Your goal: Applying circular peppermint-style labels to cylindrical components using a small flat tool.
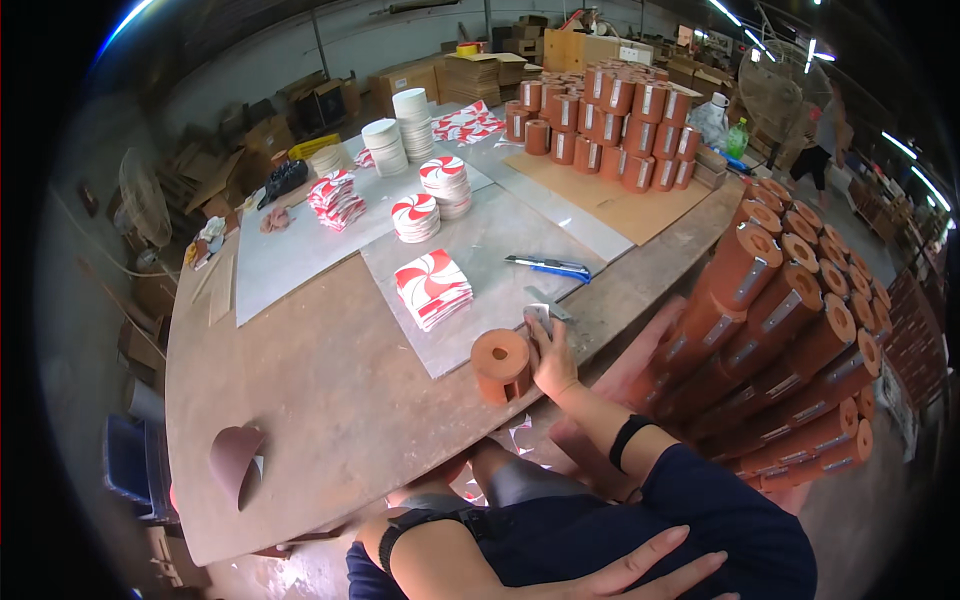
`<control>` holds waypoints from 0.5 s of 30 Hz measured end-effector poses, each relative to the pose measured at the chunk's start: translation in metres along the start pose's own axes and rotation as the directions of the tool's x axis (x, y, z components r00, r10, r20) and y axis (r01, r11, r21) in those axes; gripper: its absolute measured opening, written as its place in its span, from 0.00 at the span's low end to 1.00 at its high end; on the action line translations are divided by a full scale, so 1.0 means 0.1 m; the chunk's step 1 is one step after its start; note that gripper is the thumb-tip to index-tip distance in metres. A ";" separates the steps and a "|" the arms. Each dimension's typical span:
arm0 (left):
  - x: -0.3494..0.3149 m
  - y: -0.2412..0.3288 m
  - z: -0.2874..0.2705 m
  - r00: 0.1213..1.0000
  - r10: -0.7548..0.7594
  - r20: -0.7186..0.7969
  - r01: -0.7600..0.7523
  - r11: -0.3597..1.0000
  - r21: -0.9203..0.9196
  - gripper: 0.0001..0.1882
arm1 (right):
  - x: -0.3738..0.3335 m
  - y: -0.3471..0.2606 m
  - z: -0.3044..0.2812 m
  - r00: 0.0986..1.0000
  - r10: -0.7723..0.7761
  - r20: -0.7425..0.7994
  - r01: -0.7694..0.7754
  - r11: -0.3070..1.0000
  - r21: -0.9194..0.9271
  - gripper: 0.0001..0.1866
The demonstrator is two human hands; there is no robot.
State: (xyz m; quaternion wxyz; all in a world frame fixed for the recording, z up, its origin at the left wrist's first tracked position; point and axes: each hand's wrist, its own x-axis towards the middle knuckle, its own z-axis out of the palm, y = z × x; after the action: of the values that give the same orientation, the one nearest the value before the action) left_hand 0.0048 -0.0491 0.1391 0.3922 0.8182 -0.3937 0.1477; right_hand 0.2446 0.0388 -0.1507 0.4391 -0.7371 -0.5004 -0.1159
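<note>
My right hand (552, 362) is closed at the table's near edge, its fingers on a small grey metallic-looking piece (538, 313) whose kind I cannot make out. Just left of that hand stands a reddish-brown cylinder (500, 358), upright, with a hole in its top and a notch low in its side. My left hand (645, 572) lies across my dark blue sleeve with its fingers spread, holding nothing. Beyond the right hand, a blue utility knife (550, 268) rests near a flat grey strip (548, 302). A stack of red-and-white swirl discs (434, 290) sits left of the knife.
Many similar cylinders (800, 300) are piled at my right, and more (620, 120) stand at the table's far end. White disc stacks (385, 148) and swirl disc stacks (415, 218) stand farther back. A curled brown sheet (236, 462) lies at the left on the table (310, 400).
</note>
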 end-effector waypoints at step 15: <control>0.32 -0.23 0.47 0.935 0.204 -0.291 -0.156 0.971 0.179 0.08 | -0.02 0.00 0.01 0.995 -0.097 -0.035 0.098 0.995 0.029 0.27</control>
State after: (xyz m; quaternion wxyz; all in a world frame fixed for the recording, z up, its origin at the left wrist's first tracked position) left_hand 0.0400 -0.0930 0.1137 0.3696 0.7732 -0.3886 0.3384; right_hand 0.2434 0.0383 -0.1520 0.4528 -0.7027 -0.5301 -0.1419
